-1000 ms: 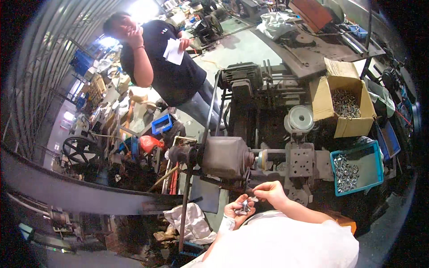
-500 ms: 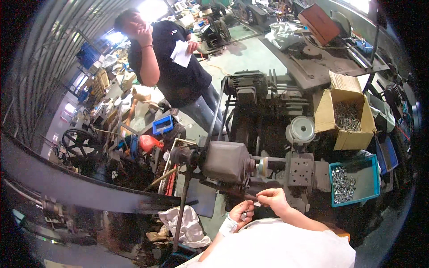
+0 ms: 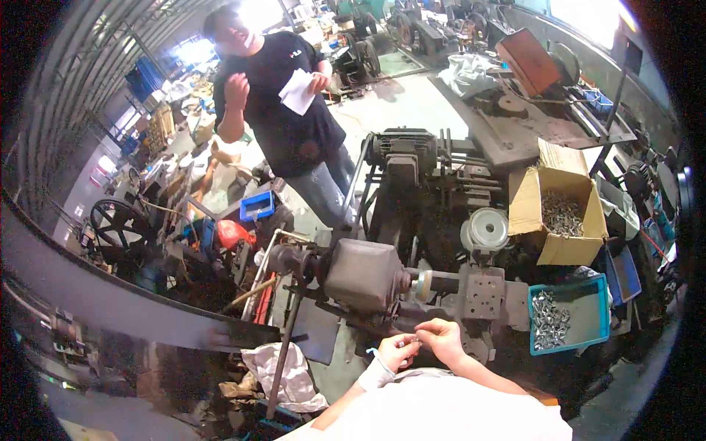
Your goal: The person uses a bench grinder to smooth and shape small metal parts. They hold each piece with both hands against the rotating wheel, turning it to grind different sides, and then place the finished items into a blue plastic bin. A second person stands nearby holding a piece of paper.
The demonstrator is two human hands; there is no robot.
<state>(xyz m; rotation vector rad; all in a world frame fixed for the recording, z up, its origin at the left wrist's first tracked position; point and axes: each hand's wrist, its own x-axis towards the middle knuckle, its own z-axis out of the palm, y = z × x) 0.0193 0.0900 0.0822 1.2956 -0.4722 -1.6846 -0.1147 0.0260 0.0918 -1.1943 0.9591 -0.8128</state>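
In front of the lathe-like machine (image 3: 368, 275), my hands meet close to my body. My left hand (image 3: 397, 353), a white band round its wrist, is closed with its fingers curled round a small metal part. My right hand (image 3: 441, 340) pinches at the same spot, thumb and forefinger together against the left fingertips. The part is mostly hidden by fingers, so its exact shape does not show. To the right, a teal plastic bin (image 3: 570, 348) has a heap of small shiny metal parts (image 3: 548, 321) along its left side.
Behind the bin stands an open cardboard box (image 3: 526, 202) filled with small metal parts. A round metal wheel (image 3: 487, 229) sits on the machine. A person (image 3: 283, 110) holding white papers (image 3: 298, 92) stands beyond it. A pale sack (image 3: 290, 375) lies lower left, near a metal post.
My hands have drawn closer together, hiding the small metal part seen between them before. The person across has lowered a raised hand from the head. The whole view has shifted slightly.
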